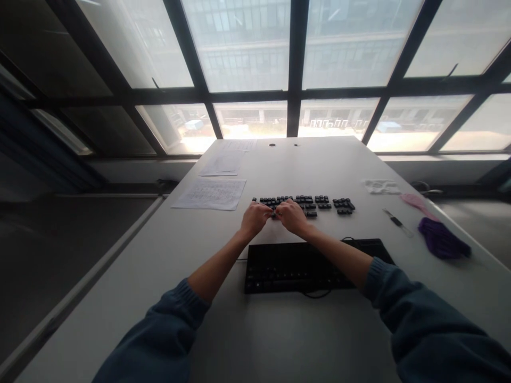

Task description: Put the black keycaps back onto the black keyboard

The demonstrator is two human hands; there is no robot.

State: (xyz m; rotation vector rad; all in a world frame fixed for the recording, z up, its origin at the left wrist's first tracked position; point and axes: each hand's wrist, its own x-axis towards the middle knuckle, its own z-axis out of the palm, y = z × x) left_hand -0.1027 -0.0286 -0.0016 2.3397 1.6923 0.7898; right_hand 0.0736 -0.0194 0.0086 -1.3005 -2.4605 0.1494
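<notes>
Loose black keycaps [319, 203] lie in rows on the white table [279, 340], beyond a black keyboard [307, 266] whose keys look removed. My left hand [254, 219] and my right hand [292, 217] meet at the near left part of the keycap rows, fingers curled and pinched together on a small thing between them, likely a keycap. Both arms reach forward over the keyboard, in dark blue sleeves.
Printed paper sheets [211, 193] lie at the back left. At the right are a white wrapper [381, 186], a small tool [396, 221], a pink brush [417, 203] and a purple cloth [441, 239]. Large windows [247, 48] stand behind the table's far edge.
</notes>
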